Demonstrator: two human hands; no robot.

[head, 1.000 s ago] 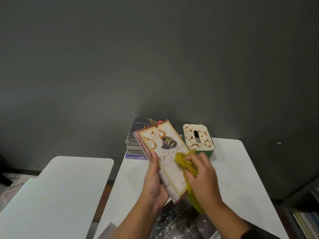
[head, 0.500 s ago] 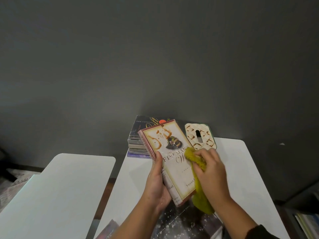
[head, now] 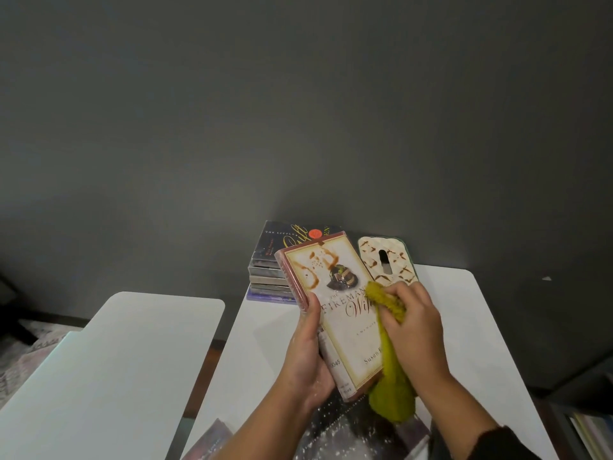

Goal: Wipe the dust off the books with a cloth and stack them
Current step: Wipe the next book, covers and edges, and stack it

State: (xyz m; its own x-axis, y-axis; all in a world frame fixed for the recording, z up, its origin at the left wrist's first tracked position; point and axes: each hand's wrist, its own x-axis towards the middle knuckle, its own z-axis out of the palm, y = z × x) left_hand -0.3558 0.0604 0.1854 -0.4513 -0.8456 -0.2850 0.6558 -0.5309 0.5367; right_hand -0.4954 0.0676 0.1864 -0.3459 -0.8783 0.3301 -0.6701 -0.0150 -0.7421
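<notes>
A cream hardcover book with a red border [head: 345, 313] is gripped along its spine by the left hand [head: 306, 356]. A bunched yellow-green cloth [head: 391, 370] is held against its cover by the right hand [head: 414, 330], fingers curled round it.

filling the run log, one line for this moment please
phase: wiping | left hand: holds book | right hand: presses yellow cloth on cover | stack: behind

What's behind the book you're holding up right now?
Behind the held book sits a stack of books against the wall, a dark cover on top, and a patterned tissue box beside it. The book covers the stack's right part, so its full extent is hidden.
</notes>
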